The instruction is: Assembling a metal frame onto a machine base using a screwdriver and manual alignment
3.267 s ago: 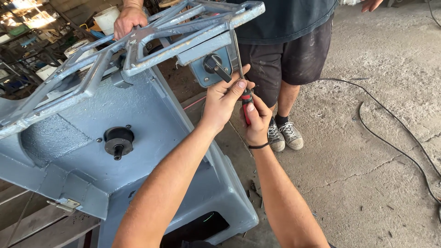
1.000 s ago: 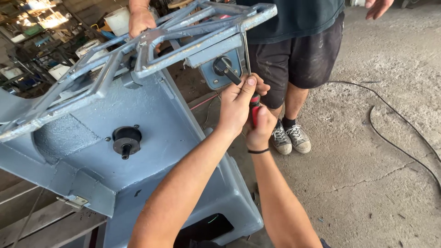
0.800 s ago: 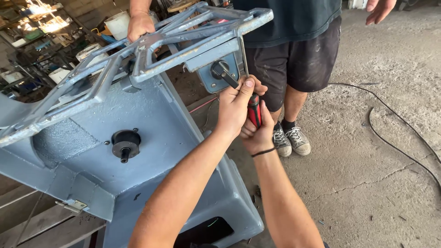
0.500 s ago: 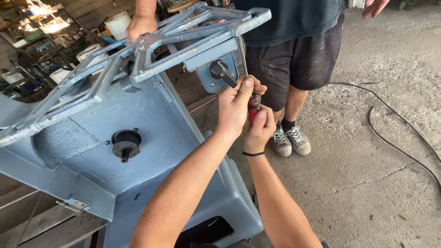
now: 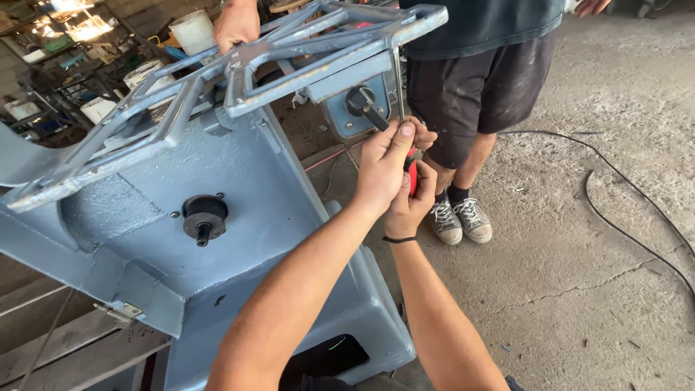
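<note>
Both my hands hold a screwdriver with a red handle; its thin steel shaft runs straight up to the corner of a grey welded metal frame. My left hand wraps the top of the handle, its thumb lying along the shaft. My right hand, a black band at its wrist, grips the handle from below. The frame lies on top of a blue-painted machine body.
Another person in dark shorts and grey sneakers stands just beyond the frame, one hand on its far side. A black knob sticks out of the machine. A black lever sits behind the shaft. A cable lies on the concrete floor.
Both hands stay on the screwdriver at the frame's corner. My right hand has shifted its grip slightly on the red handle. The view has swayed a little.
</note>
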